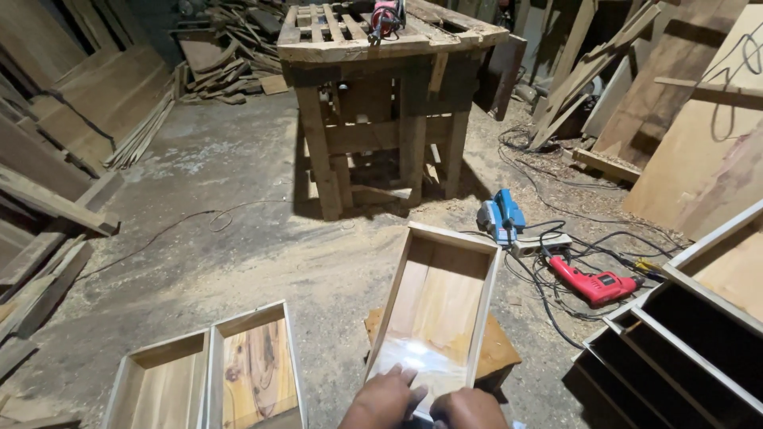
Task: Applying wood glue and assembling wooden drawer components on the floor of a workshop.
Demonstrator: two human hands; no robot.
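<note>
A shallow wooden drawer box (pixel 435 295) rests open side up on a low wooden stool (pixel 499 349) right in front of me. Both of my hands are at its near end, at the bottom edge of the view. My left hand (pixel 383 400) lies with fingers spread on the drawer's inner bottom, where a bright glare spot shows. My right hand (pixel 469 408) sits on the near edge beside it, knuckles up; I cannot tell whether it grips the edge.
Two more drawer boxes (pixel 208 372) lie on the dusty floor to the left. A wooden workbench (pixel 381 103) stands ahead. A blue planer (pixel 501 216), a red drill (pixel 594 284), a power strip and cables lie right. A dark cabinet carcass (pixel 683 349) is at right; planks line the walls.
</note>
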